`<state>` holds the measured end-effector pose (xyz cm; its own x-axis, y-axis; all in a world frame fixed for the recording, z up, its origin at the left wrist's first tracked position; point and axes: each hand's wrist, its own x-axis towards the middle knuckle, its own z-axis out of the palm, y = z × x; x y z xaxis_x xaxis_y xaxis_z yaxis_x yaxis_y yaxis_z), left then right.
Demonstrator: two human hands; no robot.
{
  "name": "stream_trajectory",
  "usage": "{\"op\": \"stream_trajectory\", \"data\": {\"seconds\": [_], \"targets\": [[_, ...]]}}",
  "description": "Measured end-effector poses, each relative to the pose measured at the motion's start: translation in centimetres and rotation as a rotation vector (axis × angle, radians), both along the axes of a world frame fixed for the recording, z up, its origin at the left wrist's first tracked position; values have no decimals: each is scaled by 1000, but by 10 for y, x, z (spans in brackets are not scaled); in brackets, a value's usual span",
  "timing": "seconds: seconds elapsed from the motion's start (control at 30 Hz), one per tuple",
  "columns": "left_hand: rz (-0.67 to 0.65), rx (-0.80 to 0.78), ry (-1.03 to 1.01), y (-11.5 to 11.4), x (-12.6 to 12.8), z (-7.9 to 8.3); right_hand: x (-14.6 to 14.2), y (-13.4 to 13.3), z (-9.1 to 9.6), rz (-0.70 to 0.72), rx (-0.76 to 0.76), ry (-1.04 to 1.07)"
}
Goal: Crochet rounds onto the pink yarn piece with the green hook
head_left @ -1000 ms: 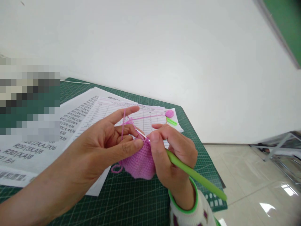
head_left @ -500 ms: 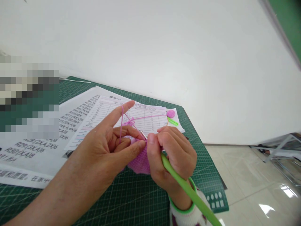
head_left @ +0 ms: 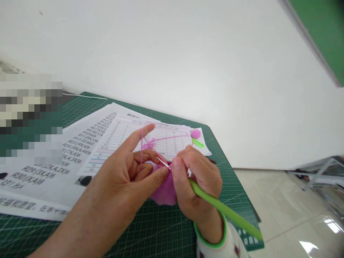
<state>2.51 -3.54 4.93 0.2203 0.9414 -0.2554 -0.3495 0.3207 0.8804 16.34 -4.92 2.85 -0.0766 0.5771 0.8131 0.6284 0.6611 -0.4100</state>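
My left hand [head_left: 129, 172] pinches the edge of a pink crocheted piece [head_left: 164, 190] between thumb and fingers. Its index finger is stretched out, with pink yarn [head_left: 142, 147] looped around it. My right hand [head_left: 199, 179] is closed around a crochet hook [head_left: 225, 209] with a thick green handle. The hook's thin metal tip points left, at the top edge of the piece beside my left fingertips. From there a strand runs right to a small pink yarn ball [head_left: 196, 134]. Part of the piece is hidden behind both hands.
Printed sheets [head_left: 43, 186] and a ruled table sheet [head_left: 145, 132] lie on a green cutting mat [head_left: 150, 229]. Near the yarn ball is a bright green clip-like item [head_left: 198, 143]. A white wall stands behind; tiled floor and a metal frame [head_left: 319, 172] are at the right.
The hook's handle has swung up to the right, and its metal tip now shows more clearly, pointing left. The whole view has shifted and tilted slightly. Both hands keep their grips.
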Motion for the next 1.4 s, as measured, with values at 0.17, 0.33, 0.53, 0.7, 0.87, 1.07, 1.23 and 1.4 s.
{"op": "stream_trajectory", "data": {"seconds": [0.17, 0.33, 0.53, 0.7, 0.87, 1.07, 1.23, 1.4], "targets": [[14, 41, 49, -4, 3, -2, -5, 1, -6, -185, 111, -210], [-91, 14, -67, -3, 1, -6, -9, -2, -12, -274, 174, -134], [-339, -190, -250, 1, -16, -13, 0, -2, -7, -77, 281, -30], [-411, -253, -359, 4, -19, -10, 11, -5, 2, 53, 268, -56], [-426, -322, -407, 6, -19, -3, 16, -14, 14, 79, 194, -71], [-389, -299, -336, 7, -20, 2, 16, -20, 17, 37, 172, 53], [-384, -281, -293, 7, -20, 2, 21, -23, 15, 31, 55, 112], [-403, -225, -202, 6, -18, 1, 22, -21, 17, 91, 10, 176]]}}
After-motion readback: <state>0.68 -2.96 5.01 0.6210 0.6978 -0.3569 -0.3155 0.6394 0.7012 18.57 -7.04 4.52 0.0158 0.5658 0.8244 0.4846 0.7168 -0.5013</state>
